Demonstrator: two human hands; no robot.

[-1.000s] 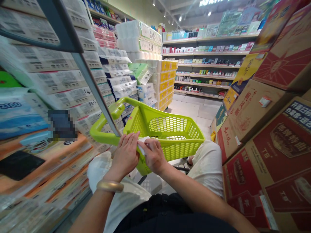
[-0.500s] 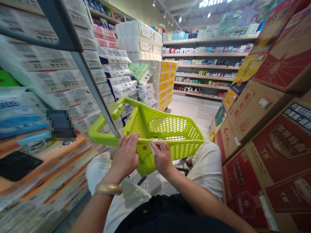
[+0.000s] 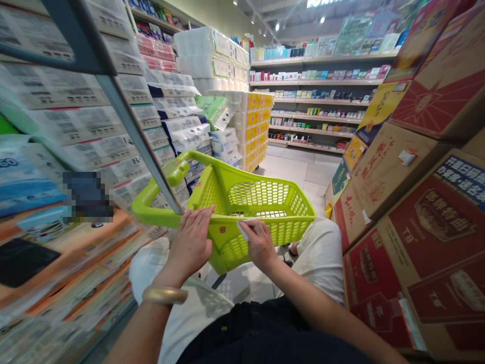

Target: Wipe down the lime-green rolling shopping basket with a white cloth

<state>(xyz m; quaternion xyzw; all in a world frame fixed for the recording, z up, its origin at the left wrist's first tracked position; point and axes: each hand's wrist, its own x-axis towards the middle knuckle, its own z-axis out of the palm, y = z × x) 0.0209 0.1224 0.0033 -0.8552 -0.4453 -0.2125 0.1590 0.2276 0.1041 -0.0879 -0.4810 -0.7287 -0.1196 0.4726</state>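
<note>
A lime-green plastic shopping cart stands sideways between my knees, its basket holding nothing I can see. My left hand lies on the near rim close to the handle, fingers stretched out and side by side. Farther right along that rim, my right hand is closed in a pinch around a small white wipe, pressing it against the cart's edge. A small brown sticker shows on the cart wall between the hands.
A metal pole slants down behind the cart's near handle side. Stacked tissue packs line the left, with a black tablet-like thing on the orange ones. Cardboard cartons rise close on my right. Stocked shelves stand behind.
My right hand has slid the wipe slightly right along the rim, away from the sticker. My left hand keeps its place on the cart. The whole view has shifted a little.
</note>
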